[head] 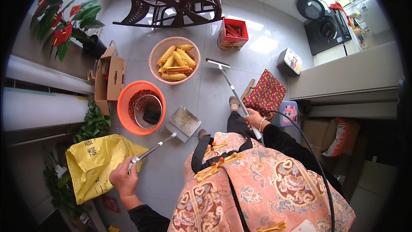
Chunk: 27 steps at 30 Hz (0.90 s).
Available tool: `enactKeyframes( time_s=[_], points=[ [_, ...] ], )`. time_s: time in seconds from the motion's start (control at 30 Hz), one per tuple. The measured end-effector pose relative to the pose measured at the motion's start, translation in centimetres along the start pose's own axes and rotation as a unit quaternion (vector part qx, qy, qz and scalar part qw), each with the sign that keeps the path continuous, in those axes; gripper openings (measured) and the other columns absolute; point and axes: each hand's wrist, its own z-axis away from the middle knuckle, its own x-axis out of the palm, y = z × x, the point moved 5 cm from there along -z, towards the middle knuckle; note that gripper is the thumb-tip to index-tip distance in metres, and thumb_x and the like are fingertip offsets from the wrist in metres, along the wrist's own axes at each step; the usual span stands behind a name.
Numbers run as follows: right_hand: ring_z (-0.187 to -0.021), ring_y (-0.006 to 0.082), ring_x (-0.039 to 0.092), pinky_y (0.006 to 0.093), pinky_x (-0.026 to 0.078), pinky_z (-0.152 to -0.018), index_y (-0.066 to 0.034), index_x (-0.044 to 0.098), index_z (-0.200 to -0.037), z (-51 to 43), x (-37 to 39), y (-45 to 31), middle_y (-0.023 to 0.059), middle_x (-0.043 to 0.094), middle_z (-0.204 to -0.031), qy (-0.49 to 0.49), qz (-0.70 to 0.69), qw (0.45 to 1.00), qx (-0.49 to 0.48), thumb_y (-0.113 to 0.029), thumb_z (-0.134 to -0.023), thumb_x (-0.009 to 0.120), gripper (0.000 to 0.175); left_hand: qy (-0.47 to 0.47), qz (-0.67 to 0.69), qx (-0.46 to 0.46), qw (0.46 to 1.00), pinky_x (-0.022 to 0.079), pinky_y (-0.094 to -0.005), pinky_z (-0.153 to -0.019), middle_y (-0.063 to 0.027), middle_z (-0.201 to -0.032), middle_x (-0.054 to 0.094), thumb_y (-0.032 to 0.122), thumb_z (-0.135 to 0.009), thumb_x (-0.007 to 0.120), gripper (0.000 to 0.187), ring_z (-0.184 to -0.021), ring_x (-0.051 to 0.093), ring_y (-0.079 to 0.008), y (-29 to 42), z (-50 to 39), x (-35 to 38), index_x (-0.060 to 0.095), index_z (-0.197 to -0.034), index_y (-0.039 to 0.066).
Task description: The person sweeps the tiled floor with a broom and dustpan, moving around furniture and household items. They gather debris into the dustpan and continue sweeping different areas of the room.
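My left hand [125, 178] grips the handle of a long-handled dustpan [185, 121], whose grey pan rests on the tiled floor beside an orange plastic basket. My right hand [255, 120] is closed around the metal pole of a floor brush [219, 63]; its narrow head lies flat on the floor ahead of me. The orange basket [123, 108] holds red kernels and a round metal container [158, 103] with a dark object inside. Beyond it, a pink basket [153, 61] contains several yellow corn cobs [179, 58]. Red cobs lie in a red box [236, 43].
A yellow woven sack [96, 167] and an open cardboard box [114, 79] are at the left. Right of my foot lie a patterned cushion [267, 91] and a small purple stool [288, 113]. A rocking chair [180, 3] stands ahead; a washing machine [325, 32] is far right.
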Motion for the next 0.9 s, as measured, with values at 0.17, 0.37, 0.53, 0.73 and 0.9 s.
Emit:
enactKeyframes(
  time_s=[0.17,0.37,0.53,0.73,0.9],
  points=[
    [-0.042,0.0167,0.048,0.0344,0.042,-0.036,-0.0124,0.032,-0.147,-1.6,-0.7,0.5,0.0065,0.049,-0.061,0.003,0.026,1.000,0.001,-0.006,-0.087,0.053,0.063,-0.010,0.011,-0.002,1.000,0.044,-0.0407,-0.056,-0.0093,-0.070,0.062,0.023,-0.073,0.075,0.027,-0.062,0.059,-0.0325,1.7,-2.0,0.7,0.071,-0.098,0.015],
    [-0.043,0.0156,0.047,0.0332,0.041,-0.035,-0.0145,0.025,-0.151,-3.7,-2.6,-3.3,0.0054,0.049,-0.064,-0.032,-0.053,0.998,-0.022,-0.009,-0.088,0.052,0.069,-0.050,-0.043,-0.023,0.998,0.043,-0.0410,-0.058,-0.0086,-0.070,0.061,0.024,-0.071,0.075,0.028,-0.062,0.059,-0.0320,5.4,-3.8,1.5,0.071,-0.097,0.016],
    [-0.042,0.0176,0.051,0.0348,0.043,-0.035,-0.0099,0.039,-0.139,-10.3,-5.9,-11.6,0.0072,0.050,-0.062,-0.025,0.046,0.994,-0.101,-0.009,-0.087,0.050,0.054,-0.090,-0.070,-0.036,0.993,0.042,-0.0409,-0.059,-0.0073,-0.070,0.060,0.026,-0.070,0.075,0.028,-0.064,0.058,-0.0302,9.2,-6.1,2.8,0.071,-0.097,0.017],
    [-0.053,0.0276,0.063,0.0405,0.051,-0.044,-0.0053,0.042,-0.133,-18.5,-6.3,-20.9,0.0183,0.063,-0.077,0.006,0.196,0.970,-0.145,-0.012,-0.087,0.049,0.047,-0.109,-0.088,-0.038,0.989,0.040,-0.0387,-0.059,-0.0059,-0.068,0.058,0.026,-0.070,0.075,0.029,-0.063,0.058,-0.0276,12.6,-7.6,4.4,0.071,-0.097,0.017],
    [-0.071,0.0369,0.067,0.0461,0.054,-0.062,-0.0095,0.041,-0.138,-21.4,-8.3,-20.5,0.0242,0.066,-0.092,-0.005,0.273,0.952,-0.140,-0.014,-0.089,0.049,0.051,-0.121,-0.098,-0.047,0.987,0.037,-0.0381,-0.058,-0.0047,-0.067,0.056,0.027,-0.069,0.075,0.030,-0.062,0.057,-0.0261,13.8,-8.0,4.6,0.071,-0.098,0.018]
  ],
)
